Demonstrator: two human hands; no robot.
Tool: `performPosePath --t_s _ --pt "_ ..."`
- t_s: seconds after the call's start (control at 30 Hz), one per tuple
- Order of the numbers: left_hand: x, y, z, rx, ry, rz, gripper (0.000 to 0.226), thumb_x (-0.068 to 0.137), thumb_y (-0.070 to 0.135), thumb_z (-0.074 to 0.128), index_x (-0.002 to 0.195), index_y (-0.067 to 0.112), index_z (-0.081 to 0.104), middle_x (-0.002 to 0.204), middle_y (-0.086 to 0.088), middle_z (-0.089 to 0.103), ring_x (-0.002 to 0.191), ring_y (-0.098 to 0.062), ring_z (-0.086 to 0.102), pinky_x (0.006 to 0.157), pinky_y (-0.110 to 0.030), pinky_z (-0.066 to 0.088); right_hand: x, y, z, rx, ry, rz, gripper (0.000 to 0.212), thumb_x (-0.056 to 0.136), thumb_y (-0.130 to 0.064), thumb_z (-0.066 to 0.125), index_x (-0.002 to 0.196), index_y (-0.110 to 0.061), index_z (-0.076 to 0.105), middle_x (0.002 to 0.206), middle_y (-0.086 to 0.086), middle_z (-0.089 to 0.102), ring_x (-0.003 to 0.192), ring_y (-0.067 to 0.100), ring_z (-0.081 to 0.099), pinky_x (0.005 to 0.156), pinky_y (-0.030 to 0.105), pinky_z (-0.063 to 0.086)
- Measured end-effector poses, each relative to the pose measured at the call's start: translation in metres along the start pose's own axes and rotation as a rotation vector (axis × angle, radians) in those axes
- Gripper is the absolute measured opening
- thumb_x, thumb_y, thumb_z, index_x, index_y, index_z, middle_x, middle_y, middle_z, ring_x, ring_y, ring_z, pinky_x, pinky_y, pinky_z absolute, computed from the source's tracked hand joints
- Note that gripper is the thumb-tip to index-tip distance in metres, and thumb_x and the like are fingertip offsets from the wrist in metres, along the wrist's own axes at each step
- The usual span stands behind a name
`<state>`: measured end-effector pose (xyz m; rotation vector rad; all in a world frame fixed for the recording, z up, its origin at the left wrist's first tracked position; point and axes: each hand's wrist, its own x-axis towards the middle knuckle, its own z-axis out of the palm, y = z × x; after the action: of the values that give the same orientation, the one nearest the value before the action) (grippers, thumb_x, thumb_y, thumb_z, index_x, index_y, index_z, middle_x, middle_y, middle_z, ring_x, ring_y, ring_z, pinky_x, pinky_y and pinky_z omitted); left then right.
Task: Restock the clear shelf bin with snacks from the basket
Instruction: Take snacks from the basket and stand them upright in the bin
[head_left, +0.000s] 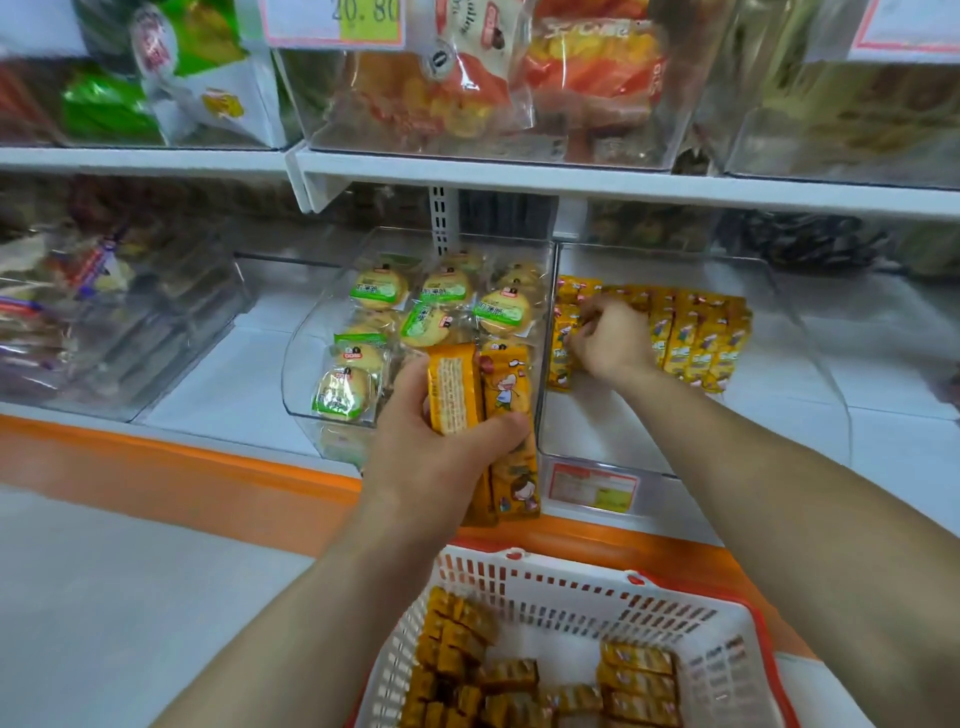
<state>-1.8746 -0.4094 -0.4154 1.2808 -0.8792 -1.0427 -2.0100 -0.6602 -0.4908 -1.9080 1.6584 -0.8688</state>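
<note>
My left hand (436, 441) grips a stack of long yellow snack packs (498, 410) upright in front of the shelf, above the basket. My right hand (608, 338) reaches into the clear shelf bin (623, 441) and pinches a yellow pack (563, 343) at the left end of the row of yellow packs (696, 338) lying inside. The white basket (550, 587) with a red rim sits below, near my body, holding several more yellow packs (639, 675).
A clear bin of round green-labelled cakes (384, 322) stands just left of the target bin. More clear bins fill the shelf above (467, 93) and to the far left (104, 322). An orange ledge (208, 483) runs along the shelf front. A price tag (592, 486) hangs on the bin.
</note>
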Motion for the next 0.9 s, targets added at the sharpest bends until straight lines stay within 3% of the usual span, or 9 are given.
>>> performPosePath --t_s 0.13,0.27,0.53,0.73,0.9 --pt "0.001 -0.002 -0.001 -0.008 -0.002 -0.01 0.033 0.084 0.016 0.082 0.095 0.043 0.067 0.096 -0.001 0.079 0.087 -0.026 0.079 0.073 -0.049 0.065 -0.002 0.012 0.001 0.046 -0.059 -0.007 0.032 0.074 -0.009 0.081 0.099 -0.015 0.062 0.077 0.0 0.068 0.08 0.02 0.066 0.072 0.028 0.048" --pt "0.002 -0.003 0.002 -0.009 -0.003 -0.012 0.031 0.083 0.015 0.081 0.092 0.042 0.068 0.094 -0.002 0.079 0.085 -0.026 0.079 0.072 -0.049 0.065 -0.007 0.02 0.005 -0.139 -0.132 -0.069 0.03 0.076 -0.017 0.083 0.088 -0.017 0.056 0.084 0.005 0.066 0.082 0.029 0.063 0.066 0.03 0.041" --pt "0.006 -0.007 0.01 -0.016 0.001 -0.014 0.031 0.083 0.013 0.082 0.092 0.039 0.069 0.092 -0.002 0.079 0.084 -0.026 0.079 0.072 -0.048 0.065 -0.008 0.014 0.01 -0.362 -0.023 -0.186 0.024 0.085 -0.011 0.068 0.101 -0.011 0.05 0.094 0.019 0.069 0.087 0.043 0.067 0.073 0.048 0.058" --pt "0.007 -0.007 0.01 -0.049 -0.003 -0.041 0.03 0.083 0.013 0.082 0.094 0.038 0.069 0.094 -0.004 0.079 0.085 -0.027 0.079 0.069 -0.047 0.065 -0.009 0.002 -0.002 -0.367 -0.135 -0.063 0.036 0.082 -0.029 0.076 0.106 -0.012 0.055 0.096 0.013 0.067 0.089 0.037 0.067 0.072 0.042 0.058" --pt "0.005 -0.006 0.011 -0.073 0.008 -0.078 0.035 0.082 0.014 0.083 0.107 0.032 0.067 0.097 -0.004 0.079 0.088 -0.027 0.078 0.073 -0.051 0.065 -0.028 -0.02 -0.046 -0.443 -0.213 -0.062 0.021 0.079 -0.039 0.074 0.084 -0.019 0.067 0.093 0.004 0.071 0.086 0.025 0.065 0.073 0.037 0.057"
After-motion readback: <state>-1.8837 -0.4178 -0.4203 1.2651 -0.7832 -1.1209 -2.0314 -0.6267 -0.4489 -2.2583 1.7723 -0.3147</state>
